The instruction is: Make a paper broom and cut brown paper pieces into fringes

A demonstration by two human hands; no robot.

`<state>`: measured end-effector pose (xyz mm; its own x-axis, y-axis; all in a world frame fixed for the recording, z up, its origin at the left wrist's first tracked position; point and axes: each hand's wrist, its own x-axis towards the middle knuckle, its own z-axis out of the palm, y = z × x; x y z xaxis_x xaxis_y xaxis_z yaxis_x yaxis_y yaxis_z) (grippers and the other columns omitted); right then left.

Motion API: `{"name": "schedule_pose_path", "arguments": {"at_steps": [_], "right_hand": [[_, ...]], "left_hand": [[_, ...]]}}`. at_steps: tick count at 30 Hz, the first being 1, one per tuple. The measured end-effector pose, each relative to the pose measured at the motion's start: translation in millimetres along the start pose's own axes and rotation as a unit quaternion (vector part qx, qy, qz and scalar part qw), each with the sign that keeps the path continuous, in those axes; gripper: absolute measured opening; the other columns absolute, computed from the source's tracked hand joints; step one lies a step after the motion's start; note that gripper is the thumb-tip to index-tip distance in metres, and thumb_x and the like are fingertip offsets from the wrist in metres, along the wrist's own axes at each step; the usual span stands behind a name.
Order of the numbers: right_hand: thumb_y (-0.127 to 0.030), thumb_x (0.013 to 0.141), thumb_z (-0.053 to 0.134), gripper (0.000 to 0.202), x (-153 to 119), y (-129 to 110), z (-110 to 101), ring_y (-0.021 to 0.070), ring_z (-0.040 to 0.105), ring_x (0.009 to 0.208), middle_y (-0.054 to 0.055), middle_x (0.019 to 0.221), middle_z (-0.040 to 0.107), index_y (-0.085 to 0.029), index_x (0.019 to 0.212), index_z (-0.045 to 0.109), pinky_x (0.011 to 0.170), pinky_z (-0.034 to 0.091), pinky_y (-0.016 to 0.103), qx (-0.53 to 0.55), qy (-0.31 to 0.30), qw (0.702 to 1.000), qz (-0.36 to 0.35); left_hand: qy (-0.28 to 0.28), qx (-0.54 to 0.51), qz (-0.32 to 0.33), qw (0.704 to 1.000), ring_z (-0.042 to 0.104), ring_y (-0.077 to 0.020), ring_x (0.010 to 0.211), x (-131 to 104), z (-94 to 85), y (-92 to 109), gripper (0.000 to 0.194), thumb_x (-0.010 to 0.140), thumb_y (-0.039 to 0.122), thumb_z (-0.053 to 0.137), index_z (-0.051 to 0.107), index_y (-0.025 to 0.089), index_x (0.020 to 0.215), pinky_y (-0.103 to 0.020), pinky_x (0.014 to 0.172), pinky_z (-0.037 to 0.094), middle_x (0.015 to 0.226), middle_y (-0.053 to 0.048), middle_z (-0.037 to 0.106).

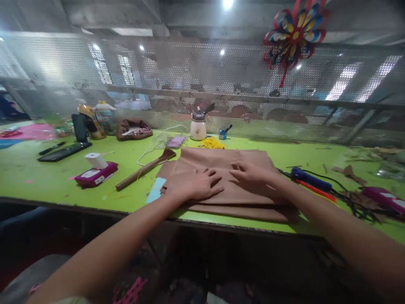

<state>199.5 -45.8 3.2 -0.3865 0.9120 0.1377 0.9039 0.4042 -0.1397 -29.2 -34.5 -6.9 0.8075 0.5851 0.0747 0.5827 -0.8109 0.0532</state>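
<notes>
Folded brown sheets (221, 158) lie stacked near the front edge of the green table, in the middle of the head view. Flat on the left part of the stack rests my left hand (202, 184), its fingers spread and nothing held. Over the right part is my right hand (248, 172), fingers bent and somewhat apart, with nothing visible in them. A light blue piece (155, 191) sticks out at the stack's left side. Behind the stack lies a bundle of yellow strands (212, 142).
Left on the green table (133, 200) are a brown rolled stick (139, 172), a magenta box (96, 174) and a phone on a stand (80, 128). A jar (198, 127) stands behind. To the right lie a blue-handled tool (311, 179), cables and brown scraps.
</notes>
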Motion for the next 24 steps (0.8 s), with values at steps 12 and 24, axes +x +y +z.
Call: {"name": "schedule_pose_path", "arguments": {"at_steps": [12, 24], "right_hand": [[-0.028, 0.070, 0.055, 0.066, -89.3, -56.2, -5.2, 0.0248, 0.037, 0.114, 0.011, 0.128, 0.041, -0.019, 0.132, 0.033, 0.092, 0.033, 0.039, -0.008, -0.056, 0.992, -0.113], [-0.006, 0.073, 0.046, 0.046, -70.1, -63.2, 18.9, 0.0221, 0.051, 0.088, 0.011, 0.103, 0.057, -0.020, 0.116, 0.048, 0.075, 0.038, 0.033, -0.125, 0.009, 0.988, -0.087]], "left_hand": [[0.020, 0.032, -0.058, 0.998, 0.055, -0.0235, 0.092, 1.9, -8.7, -18.4, 0.054, 0.083, 0.053, 0.025, 0.055, 0.018, 0.111, -0.034, 0.079, 0.039, 0.110, -0.012, 0.056], [0.013, 0.006, 0.000, 1.000, 0.049, -0.0243, 0.103, -45.4, -25.2, 13.0, 0.058, 0.080, 0.059, 0.029, 0.048, 0.022, 0.120, -0.034, 0.087, 0.036, 0.117, -0.009, 0.053]]}}
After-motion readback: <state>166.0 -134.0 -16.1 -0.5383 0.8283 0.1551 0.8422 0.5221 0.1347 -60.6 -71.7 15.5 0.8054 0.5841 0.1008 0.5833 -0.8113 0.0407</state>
